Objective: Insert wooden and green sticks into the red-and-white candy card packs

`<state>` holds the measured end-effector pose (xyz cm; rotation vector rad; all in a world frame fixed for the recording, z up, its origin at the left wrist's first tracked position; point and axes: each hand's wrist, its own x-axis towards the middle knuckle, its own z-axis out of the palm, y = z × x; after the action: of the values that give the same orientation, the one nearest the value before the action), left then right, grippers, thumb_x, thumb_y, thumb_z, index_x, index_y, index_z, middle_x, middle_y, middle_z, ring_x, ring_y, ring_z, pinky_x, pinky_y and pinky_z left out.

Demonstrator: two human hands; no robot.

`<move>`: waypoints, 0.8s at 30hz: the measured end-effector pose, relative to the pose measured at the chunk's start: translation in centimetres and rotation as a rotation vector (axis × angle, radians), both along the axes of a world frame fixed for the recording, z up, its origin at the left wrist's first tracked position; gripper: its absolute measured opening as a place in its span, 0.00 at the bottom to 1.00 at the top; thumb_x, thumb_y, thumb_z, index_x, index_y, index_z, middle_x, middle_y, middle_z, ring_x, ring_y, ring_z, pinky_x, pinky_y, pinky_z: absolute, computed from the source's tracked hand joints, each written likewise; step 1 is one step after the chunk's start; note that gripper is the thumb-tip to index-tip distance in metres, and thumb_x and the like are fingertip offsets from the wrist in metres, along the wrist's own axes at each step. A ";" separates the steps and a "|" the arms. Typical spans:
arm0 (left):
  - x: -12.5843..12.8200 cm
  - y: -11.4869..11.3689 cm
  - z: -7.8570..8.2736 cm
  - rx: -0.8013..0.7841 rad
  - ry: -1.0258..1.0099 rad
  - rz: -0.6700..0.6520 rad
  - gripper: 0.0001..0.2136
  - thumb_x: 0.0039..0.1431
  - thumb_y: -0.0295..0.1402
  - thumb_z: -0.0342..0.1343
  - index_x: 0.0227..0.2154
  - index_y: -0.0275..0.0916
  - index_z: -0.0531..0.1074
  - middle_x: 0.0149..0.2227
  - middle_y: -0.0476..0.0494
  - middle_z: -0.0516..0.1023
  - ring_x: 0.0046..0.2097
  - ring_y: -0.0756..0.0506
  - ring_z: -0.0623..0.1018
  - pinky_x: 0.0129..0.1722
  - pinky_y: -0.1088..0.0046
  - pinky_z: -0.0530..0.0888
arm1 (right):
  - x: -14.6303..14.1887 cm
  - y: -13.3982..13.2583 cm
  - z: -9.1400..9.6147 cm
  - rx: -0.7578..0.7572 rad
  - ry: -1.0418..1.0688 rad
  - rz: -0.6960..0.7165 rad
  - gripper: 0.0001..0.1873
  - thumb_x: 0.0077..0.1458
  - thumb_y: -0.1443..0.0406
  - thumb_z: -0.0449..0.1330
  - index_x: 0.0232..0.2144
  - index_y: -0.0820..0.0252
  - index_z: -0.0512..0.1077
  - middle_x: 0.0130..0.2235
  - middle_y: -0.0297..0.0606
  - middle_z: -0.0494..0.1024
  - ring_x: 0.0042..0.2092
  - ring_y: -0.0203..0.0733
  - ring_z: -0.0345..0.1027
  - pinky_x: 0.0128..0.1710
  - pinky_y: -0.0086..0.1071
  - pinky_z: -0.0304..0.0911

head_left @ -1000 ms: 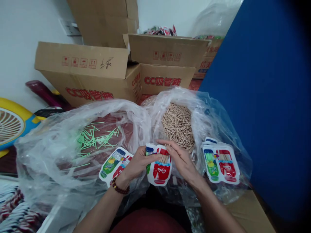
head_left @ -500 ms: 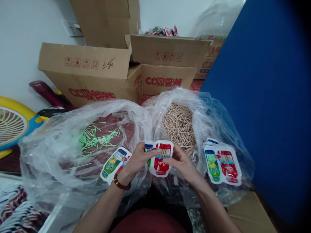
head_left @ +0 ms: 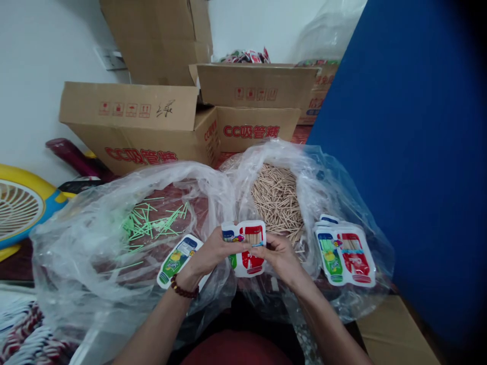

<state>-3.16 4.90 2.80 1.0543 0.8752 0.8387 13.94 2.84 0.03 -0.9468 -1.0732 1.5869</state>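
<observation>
A bottle-shaped candy packet (head_left: 253, 261), with a green half and a red half, is held up between both hands. My left hand (head_left: 216, 253) grips its left side, the thumb lying across the front. On its right edge my right hand (head_left: 279, 256) pinches it with thumb and fingers. Brown candy sticks (head_left: 253, 236) show in the window of the red half. Beneath my left wrist lies another packet (head_left: 177, 261), partly covered. Several more packets (head_left: 344, 256) are stacked at the right. Loose brown sticks (head_left: 277, 197) lie behind my right hand, loose green sticks (head_left: 152, 223) to the left.
Clear plastic bags (head_left: 91, 213) surround the loose sticks. Cardboard boxes (head_left: 152, 134) stand at the back, and a blue panel (head_left: 399, 152) rises on the right. A yellow and blue fan (head_left: 23, 203) is at far left, above a white container (head_left: 87, 339) near more packets.
The view has shifted slightly. Both hands still hold the packet, and my right thumb has moved up a little toward the left thumb across its front.
</observation>
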 end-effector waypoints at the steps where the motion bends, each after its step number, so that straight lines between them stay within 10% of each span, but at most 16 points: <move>1: 0.1 0.0 0.1 0.000 0.013 -0.002 0.13 0.46 0.31 0.66 0.36 0.34 0.75 0.31 0.46 0.78 0.31 0.48 0.75 0.32 0.74 0.70 | -0.1 -0.1 0.0 -0.016 0.014 -0.007 0.13 0.42 0.63 0.68 0.34 0.58 0.78 0.32 0.32 0.80 0.33 0.39 0.73 0.36 0.33 0.68; 24: 1.4 -0.6 -0.6 0.030 0.058 0.077 0.10 0.47 0.33 0.65 0.31 0.33 0.77 0.27 0.46 0.79 0.29 0.47 0.75 0.32 0.73 0.72 | 0.2 -0.7 -1.0 -0.053 0.002 -0.099 0.14 0.43 0.61 0.68 0.35 0.58 0.77 0.31 0.32 0.80 0.29 0.38 0.72 0.31 0.33 0.70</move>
<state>-1.76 4.32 2.19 1.0806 0.9595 0.8917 14.16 2.11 -0.98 -1.0183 -0.9716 1.5411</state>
